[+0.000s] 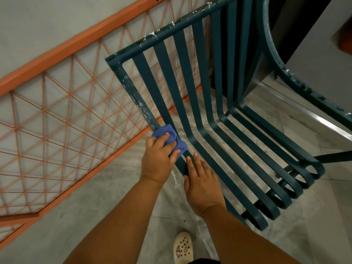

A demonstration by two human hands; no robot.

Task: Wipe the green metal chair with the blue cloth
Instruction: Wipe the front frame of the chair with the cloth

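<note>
The green metal chair (200,103) stands on a pale stone floor (118,202). Its outer frame bar runs along the left edge, close to an orange railing (57,103) with thin crossed wires. There is only a narrow gap between that frame bar and the railing. On the near side, the floor in front of the chair is open, and a white shoe with little dots (183,247) shows at the bottom. On the far right, a curved chair arm sits near a dark wall.

Both arms reach forward from the bottom of the view. The left hand (159,159) is curled around the blue cloth (171,140) and pushes it onto the left frame bar, low down where the back bends into the seat. The fingers lie over the cloth and pinch it. The right hand (202,180) is just beside it, lower on the same side of the chair. Its fingers are straight and lie flat on the bar, and it holds nothing.

The chair is dark green with long flat slats that go down the back, bend, and curl under at the front edge of the seat. White specks and scuffs dot the top bar and the left frame bar. The blue cloth is bunched into a small soft lump.
</note>
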